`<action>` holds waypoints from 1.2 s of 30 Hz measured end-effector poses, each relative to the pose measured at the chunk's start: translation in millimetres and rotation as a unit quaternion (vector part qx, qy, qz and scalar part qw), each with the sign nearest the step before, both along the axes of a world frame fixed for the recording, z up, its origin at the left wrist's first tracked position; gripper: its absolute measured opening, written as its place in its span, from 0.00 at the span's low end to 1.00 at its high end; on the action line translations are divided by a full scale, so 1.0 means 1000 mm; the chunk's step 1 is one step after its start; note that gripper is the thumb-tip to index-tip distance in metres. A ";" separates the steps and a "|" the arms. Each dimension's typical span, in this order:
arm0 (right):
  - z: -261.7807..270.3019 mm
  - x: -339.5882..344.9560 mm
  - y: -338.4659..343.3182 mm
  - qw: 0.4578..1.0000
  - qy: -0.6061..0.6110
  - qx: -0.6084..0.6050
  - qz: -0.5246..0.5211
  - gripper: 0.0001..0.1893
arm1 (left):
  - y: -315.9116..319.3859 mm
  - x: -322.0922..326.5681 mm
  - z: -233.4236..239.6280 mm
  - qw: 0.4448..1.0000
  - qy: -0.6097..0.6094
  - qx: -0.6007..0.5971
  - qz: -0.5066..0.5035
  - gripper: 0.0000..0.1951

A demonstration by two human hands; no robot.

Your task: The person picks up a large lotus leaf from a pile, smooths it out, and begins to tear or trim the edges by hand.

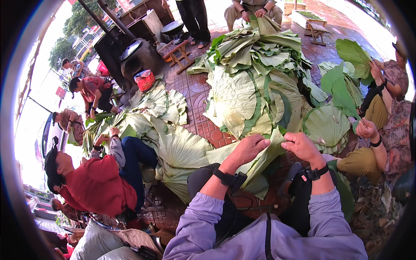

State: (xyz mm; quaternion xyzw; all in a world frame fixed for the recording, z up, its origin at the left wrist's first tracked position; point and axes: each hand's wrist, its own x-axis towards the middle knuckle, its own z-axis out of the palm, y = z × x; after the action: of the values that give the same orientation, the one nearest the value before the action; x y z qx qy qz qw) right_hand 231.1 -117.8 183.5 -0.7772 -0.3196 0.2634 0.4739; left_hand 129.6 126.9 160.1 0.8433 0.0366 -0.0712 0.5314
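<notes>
A large pale-green lotus leaf, folded lengthwise, slants up between my hands above my lap. Its upper tip is pinched between the thumb and fingers of my right hand. My left hand grips the leaf's left side, thumb on top and fingers partly hidden. Just beyond my hands rises a big heap of lotus leaves, their pale undersides showing, with more folded leaves piled on it. Another flat stack of leaves lies to the right of the heap.
At left, a person in a red top sits beside spread leaves. People at right hold green leaves. Dry leaf scraps lie at lower right. Beyond the red paving stand a stove and a wooden stool.
</notes>
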 end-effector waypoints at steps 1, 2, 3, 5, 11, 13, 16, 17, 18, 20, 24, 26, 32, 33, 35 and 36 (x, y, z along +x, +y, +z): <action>0.000 0.000 -0.001 1.000 -0.001 -0.006 -0.005 0.17 | -0.001 0.001 0.003 0.999 0.016 -0.021 -0.019 0.25; 0.001 0.001 -0.003 1.000 -0.003 -0.007 -0.007 0.17 | -0.002 0.001 0.005 0.998 0.032 -0.042 -0.038 0.28; 0.001 0.001 -0.002 1.000 0.000 -0.002 -0.008 0.17 | -0.003 -0.002 0.002 0.998 0.031 -0.040 -0.037 0.28; 0.000 0.002 -0.001 1.000 0.001 0.003 -0.008 0.17 | -0.006 -0.008 -0.009 0.998 -0.015 -0.056 -0.029 0.31; -0.001 0.003 -0.003 1.000 -0.022 0.012 -0.014 0.17 | -0.010 -0.007 -0.011 0.986 0.048 0.115 -0.115 0.28; 0.005 0.001 -0.003 1.000 -0.019 0.006 -0.020 0.17 | -0.012 -0.009 -0.018 0.984 0.021 0.142 -0.108 0.25; 0.005 0.001 -0.003 1.000 -0.015 0.005 -0.023 0.17 | -0.016 -0.008 -0.020 0.979 0.058 0.152 -0.119 0.22; 0.007 0.001 -0.003 1.000 -0.018 0.005 -0.023 0.17 | -0.017 -0.007 -0.022 0.980 0.055 0.153 -0.118 0.22; 0.013 -0.001 0.000 1.000 -0.011 0.007 -0.017 0.17 | -0.015 -0.008 -0.028 0.980 0.045 0.159 -0.114 0.20; 0.021 -0.003 0.004 1.000 -0.006 0.009 -0.007 0.17 | -0.012 -0.010 -0.039 0.982 0.021 0.158 -0.103 0.17; 0.031 -0.004 0.002 0.999 -0.024 0.021 0.008 0.17 | -0.015 -0.006 -0.030 0.981 0.029 0.155 -0.110 0.18; 0.038 -0.005 -0.002 0.999 -0.026 0.032 0.006 0.18 | -0.018 -0.006 -0.022 0.982 0.033 0.137 -0.122 0.20; 0.077 -0.004 0.001 0.997 -0.072 0.038 0.017 0.16 | -0.019 -0.007 -0.010 0.980 0.034 0.148 -0.129 0.25; 0.082 -0.002 0.000 0.996 -0.081 0.039 0.019 0.16 | -0.020 -0.006 -0.007 0.979 0.032 0.148 -0.133 0.25; 0.093 0.000 -0.001 0.995 -0.092 0.039 0.017 0.15 | -0.024 -0.002 -0.002 0.981 0.058 0.132 -0.133 0.23; 0.097 0.000 -0.001 0.995 -0.092 0.036 0.020 0.14 | -0.025 -0.001 -0.003 0.980 0.057 0.133 -0.137 0.23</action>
State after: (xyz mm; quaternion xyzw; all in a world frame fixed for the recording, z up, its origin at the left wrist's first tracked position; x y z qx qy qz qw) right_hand 230.7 -119.2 280.8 -0.7738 -0.3868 0.1886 0.4649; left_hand 128.2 102.2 156.9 0.8980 -0.0400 -0.1854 0.3971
